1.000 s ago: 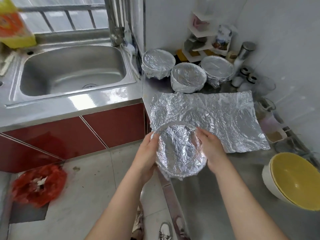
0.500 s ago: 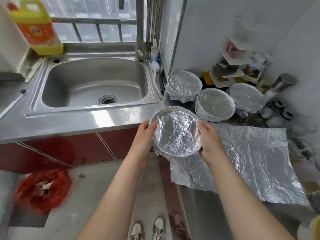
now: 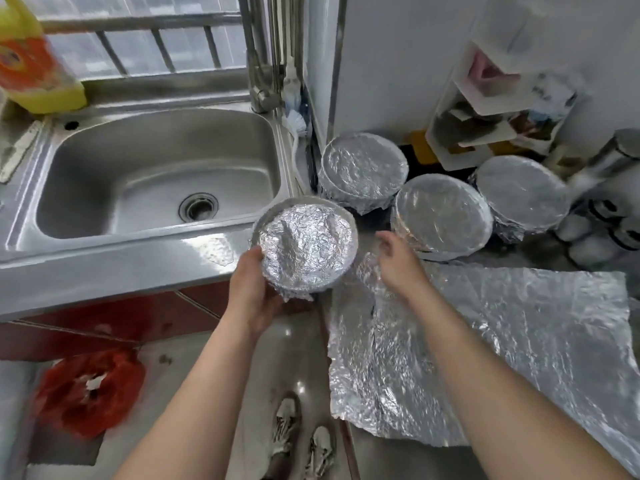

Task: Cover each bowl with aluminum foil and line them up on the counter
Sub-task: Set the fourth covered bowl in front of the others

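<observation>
Left hand (image 3: 254,292) holds a foil-covered bowl (image 3: 306,249): grip cupped under and around its near-left side, thumb up against the wrapped rim. Bowl is tilted slightly, its foil top crumpled and sunken below the rim. Whether its base touches the bench (image 3: 391,460) cannot be told; it sits over the corner where the sink (image 3: 162,174) edge meets the bench. Right hand (image 3: 398,258) is just right of the grip, apart from the bowl, fingers spread and loosely curled, holding nothing; it hovers over the far-left corner of a loose foil sheet (image 3: 502,348). The sheet lies flat on the bench to the right of and nearer than the grip, wrinkled, its near-left corner hanging past the bench edge. Beyond the grip and to its right stand three more covered bowls in a row: first (image 3: 363,166) just behind the held bowl, second (image 3: 441,211) close beside the right hand, third (image 3: 523,194) farthest right. First and second nearly touch; second and third overlap in view. Left of the grip, the sink basin. Below it, on the floor, a red bag (image 3: 88,389) and two shoes (image 3: 304,441).
</observation>
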Demonstrator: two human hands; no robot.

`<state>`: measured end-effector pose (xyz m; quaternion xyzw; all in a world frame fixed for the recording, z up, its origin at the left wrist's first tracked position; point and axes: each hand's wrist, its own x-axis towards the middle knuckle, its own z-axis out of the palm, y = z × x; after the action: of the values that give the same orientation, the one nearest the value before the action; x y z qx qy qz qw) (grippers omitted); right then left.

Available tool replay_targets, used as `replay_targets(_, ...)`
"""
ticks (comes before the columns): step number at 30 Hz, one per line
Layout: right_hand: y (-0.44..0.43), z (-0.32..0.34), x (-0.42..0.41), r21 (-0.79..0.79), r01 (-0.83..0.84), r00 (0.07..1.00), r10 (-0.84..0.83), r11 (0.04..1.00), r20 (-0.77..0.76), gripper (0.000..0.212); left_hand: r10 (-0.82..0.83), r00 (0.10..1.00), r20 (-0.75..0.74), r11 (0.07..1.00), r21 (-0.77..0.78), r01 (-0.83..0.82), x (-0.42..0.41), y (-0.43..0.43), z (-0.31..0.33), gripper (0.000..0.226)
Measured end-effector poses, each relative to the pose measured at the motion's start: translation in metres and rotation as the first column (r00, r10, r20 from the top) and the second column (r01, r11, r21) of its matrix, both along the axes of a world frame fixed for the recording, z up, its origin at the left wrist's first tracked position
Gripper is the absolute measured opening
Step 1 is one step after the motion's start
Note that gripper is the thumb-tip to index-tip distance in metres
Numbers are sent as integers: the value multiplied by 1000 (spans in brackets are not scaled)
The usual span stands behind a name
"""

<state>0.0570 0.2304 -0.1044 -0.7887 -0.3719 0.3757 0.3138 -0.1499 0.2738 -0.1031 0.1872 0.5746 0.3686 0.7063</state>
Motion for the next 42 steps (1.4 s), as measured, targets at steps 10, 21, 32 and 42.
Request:
replay_targets(10,-3,-8,-3,-489,-312,725,537,815,432,34,-94,991,-91,994,51,99,16,24,-15,32)
replay_targets(21,-50,-17,7,-455,-226,789,436,861,432,29,-234,961,-147,967,66,246,46,11,-60,48)
replay_targets(32,-52,14,50,-249,719,286,-603,648,-745,28,-343,912,-224,938,-28,345,48,-11,-33,66)
replay_targets(42,-42,5,18,-293,413,520,-488,862,-701,28,-266,935,-234,956,57,287,59,-16,-24,63)
